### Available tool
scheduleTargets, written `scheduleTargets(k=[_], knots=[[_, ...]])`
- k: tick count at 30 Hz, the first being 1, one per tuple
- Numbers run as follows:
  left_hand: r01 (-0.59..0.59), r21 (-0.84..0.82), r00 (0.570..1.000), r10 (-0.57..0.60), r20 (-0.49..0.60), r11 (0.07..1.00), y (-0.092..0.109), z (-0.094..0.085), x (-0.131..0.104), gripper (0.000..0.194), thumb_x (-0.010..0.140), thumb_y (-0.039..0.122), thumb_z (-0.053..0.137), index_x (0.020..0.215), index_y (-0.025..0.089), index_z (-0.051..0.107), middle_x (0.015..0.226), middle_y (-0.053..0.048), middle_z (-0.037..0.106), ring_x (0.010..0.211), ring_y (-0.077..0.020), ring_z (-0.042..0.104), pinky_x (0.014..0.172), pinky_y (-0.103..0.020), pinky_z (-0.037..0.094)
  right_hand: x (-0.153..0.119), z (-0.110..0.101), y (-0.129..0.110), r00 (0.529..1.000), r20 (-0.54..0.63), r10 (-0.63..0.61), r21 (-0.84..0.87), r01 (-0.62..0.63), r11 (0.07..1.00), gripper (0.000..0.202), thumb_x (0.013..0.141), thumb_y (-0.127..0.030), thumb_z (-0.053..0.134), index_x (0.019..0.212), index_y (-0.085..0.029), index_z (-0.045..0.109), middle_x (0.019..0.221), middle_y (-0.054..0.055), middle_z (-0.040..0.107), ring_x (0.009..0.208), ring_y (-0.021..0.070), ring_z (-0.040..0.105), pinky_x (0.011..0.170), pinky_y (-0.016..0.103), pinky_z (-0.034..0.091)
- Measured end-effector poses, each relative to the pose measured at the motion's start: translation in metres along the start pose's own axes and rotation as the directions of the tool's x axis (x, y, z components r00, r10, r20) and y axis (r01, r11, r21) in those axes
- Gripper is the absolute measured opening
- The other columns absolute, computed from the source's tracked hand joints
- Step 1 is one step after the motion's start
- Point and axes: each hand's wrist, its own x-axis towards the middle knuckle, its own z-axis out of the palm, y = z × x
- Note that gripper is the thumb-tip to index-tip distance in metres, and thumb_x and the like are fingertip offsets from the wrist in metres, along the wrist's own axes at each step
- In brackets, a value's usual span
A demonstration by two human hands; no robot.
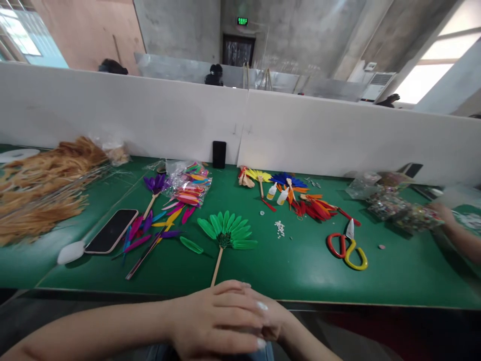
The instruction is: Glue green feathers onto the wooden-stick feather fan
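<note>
My left hand (225, 318) lies across my right hand (276, 316) at the table's front edge, its fingers stretched out and slightly apart. Most of my right hand's fingers are hidden beneath it. Just beyond them a green feather fan (227, 231) rests on the table, its thin wooden handle (217, 268) pointing at my hands. Beside the fan on the left is a loose green feather (191, 245). Small white beads (280, 229) are scattered to its right. Scissors (347, 245) with one red and one yellow handle lie open farther right.
Left are a phone (111, 231), loose coloured feathers (139, 243), a purple feather piece (156, 184) and bagged feathers (191, 185). Behind stand glue bottles (282, 196) near yellow (259, 175) and blue fans (288, 179). A white partition (169, 120) borders the table (300, 271); another person's arm (460, 233) reaches in at right.
</note>
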Motion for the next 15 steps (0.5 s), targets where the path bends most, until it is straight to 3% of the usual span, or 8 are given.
scheduleTargets(k=[3,5,6,8,11,13,15], knots=[[0.011,-0.016,0.995,-0.012,-0.103,1.0,0.001,0.004,-0.004,0.054,0.088,0.034,0.041,0.138,0.021,0.028,0.126,-0.013,0.055,0.125,-0.0265,0.042,0.109,-0.042,0.024,0.003,0.001,-0.031,0.98,0.145,-0.134,-0.223,0.164,0.961,0.026,0.077,-0.04,0.056,0.095,-0.024,0.067,0.083,0.002,0.067,0.081,0.018,0.061,0.075,0.032,0.051],[0.088,-0.094,0.971,-0.106,-0.213,0.992,0.003,0.008,-0.006,0.046,0.09,0.033,0.037,0.135,0.023,0.034,0.125,-0.011,0.055,0.122,-0.0259,0.045,0.108,-0.044,0.025,0.002,0.003,-0.049,0.955,0.173,-0.243,-0.374,0.292,0.881,0.019,0.073,-0.032,0.059,0.087,-0.023,0.069,0.096,0.002,0.066,0.104,0.0211,0.055,0.1,0.037,0.036],[0.115,-0.14,0.952,-0.15,-0.267,0.983,0.003,0.01,-0.007,0.043,0.091,0.031,0.035,0.133,0.024,0.036,0.125,-0.01,0.055,0.121,-0.0255,0.045,0.108,-0.045,0.025,0.001,0.006,-0.054,0.947,0.152,-0.282,-0.44,0.321,0.839,0.02,0.072,-0.03,0.06,0.089,-0.022,0.068,0.101,0.003,0.066,0.11,0.022,0.052,0.103,0.038,0.032],[0.166,-0.231,0.896,-0.244,-0.371,0.959,0.003,0.016,-0.009,0.038,0.093,0.027,0.03,0.13,0.024,0.04,0.126,-0.009,0.053,0.124,-0.0248,0.041,0.108,-0.046,0.025,-0.001,0.012,-0.056,0.944,0.074,-0.322,-0.528,0.31,0.79,0.026,0.073,-0.025,0.058,0.097,-0.02,0.066,0.102,0.004,0.066,0.108,0.0209,0.054,0.1,0.034,0.037],[0.272,-0.388,0.77,-0.441,-0.462,0.881,-0.003,0.024,-0.008,0.037,0.095,0.027,0.025,0.123,0.023,0.049,0.132,-0.008,0.048,0.13,-0.0242,0.032,0.109,-0.045,0.022,-0.001,0.021,-0.044,0.965,-0.043,-0.257,-0.65,0.168,0.741,0.03,0.071,-0.017,0.056,0.1,-0.017,0.062,0.091,0.005,0.069,0.08,0.0179,0.065,0.073,0.025,0.051],[0.339,-0.514,0.666,-0.587,-0.46,0.788,-0.01,0.026,-0.005,0.039,0.096,0.032,0.023,0.119,0.022,0.053,0.133,-0.007,0.048,0.131,-0.0236,0.032,0.11,-0.045,0.021,0.001,0.024,-0.035,0.968,-0.045,-0.248,-0.789,0.117,0.603,0.031,0.067,-0.013,0.056,0.098,-0.014,0.062,0.086,0.008,0.07,0.072,0.0198,0.066,0.064,0.026,0.052],[0.387,-0.626,0.566,-0.71,-0.419,0.677,-0.016,0.026,-0.002,0.042,0.096,0.036,0.021,0.119,0.022,0.054,0.132,-0.005,0.05,0.129,-0.0224,0.034,0.11,-0.044,0.021,0.003,0.026,-0.029,0.96,0.004,-0.279,-0.896,0.127,0.426,0.036,0.066,-0.01,0.055,0.102,-0.013,0.061,0.089,0.011,0.07,0.075,0.0236,0.066,0.064,0.029,0.052]])
